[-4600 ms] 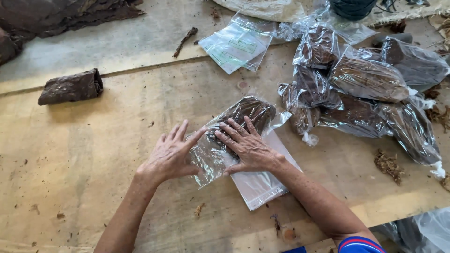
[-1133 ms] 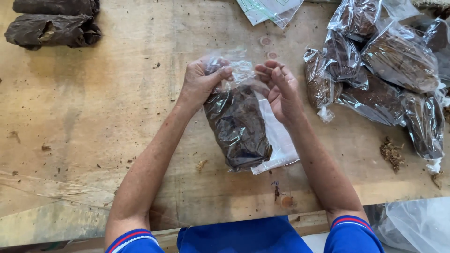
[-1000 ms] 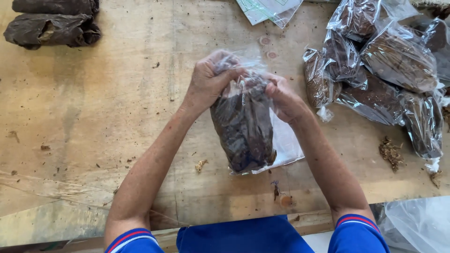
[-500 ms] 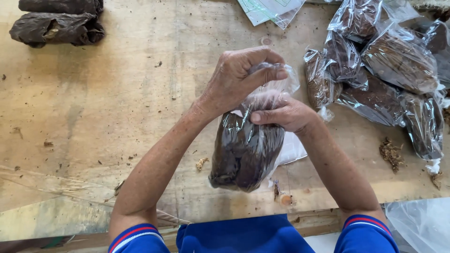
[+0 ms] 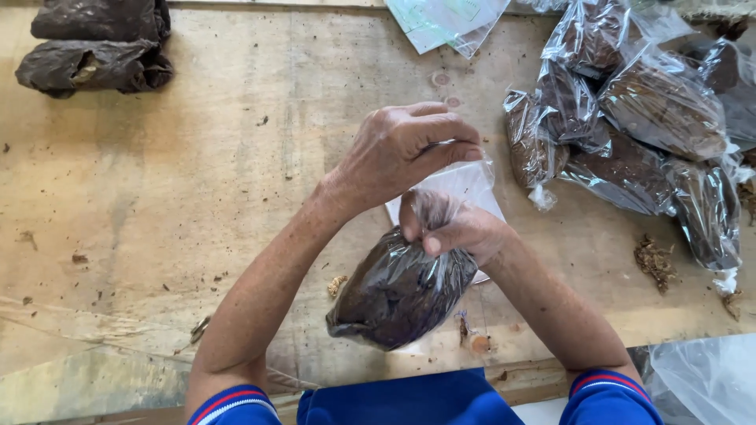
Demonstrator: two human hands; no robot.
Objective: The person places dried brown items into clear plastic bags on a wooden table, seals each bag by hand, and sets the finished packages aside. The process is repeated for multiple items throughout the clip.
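1. Clear plastic, dark brown fill: the bag [image 5: 402, 291] hangs lifted above the counter [image 5: 236, 181], over its near edge, belly down and neck up.
2. Right hand [image 5: 453, 228] has the neck: grip closed tight around the gathered plastic just above the fill, thumb pressed across the front.
3. Left hand [image 5: 402, 149] sits right above it, fingers curled over, thumb and forefinger pinched shut on the loose top of the same bag.
4. Both forearms come in from the near edge, blue sleeves with red and white trim at the bottom of the view.
5. Under the hands, a flat empty pouch [image 5: 465, 189] lies on the wood, partly hidden by them.
6. Right side of the counter: a pile of filled bags [image 5: 630, 134], clear plastic over dark leaf, stacked against one another towards the far right corner.
7. Crumbs [image 5: 654, 260] of brown leaf lie scattered near that pile, towards the near right edge.
8. Far left corner: two dark bundles [image 5: 98, 47], unbagged, one behind the other.
9. More flat clear pouches [image 5: 449, 20] at the far edge, centre.
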